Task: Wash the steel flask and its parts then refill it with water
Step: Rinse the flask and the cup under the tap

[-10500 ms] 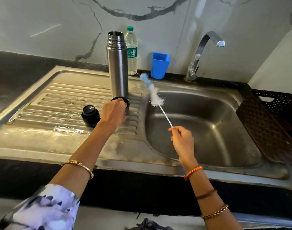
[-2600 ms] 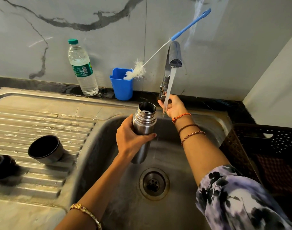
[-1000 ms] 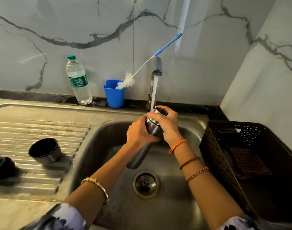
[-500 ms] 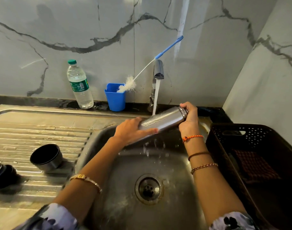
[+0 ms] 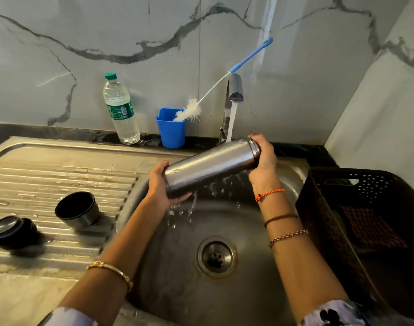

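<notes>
Steel sink [image 5: 293, 170], marble-backed, tap running at twelve o'clock: flask [image 5: 210, 167] lying near-horizontal under stream, left hand [image 5: 157, 187] gripping base, right hand [image 5: 263, 158] gripping neck; wet, rigid, likely slippery, both ends needing holding.

A plastic water bottle [image 5: 121, 109] stands beside a blue cup [image 5: 171, 131].

Both forearms reach forward, bangles on each wrist. The left hand [image 5: 159, 187] cups the flask [image 5: 210, 166] at its base, fingers curled underneath; the right hand [image 5: 262, 161] has its grip round the mouth end, held higher than the left.
</notes>
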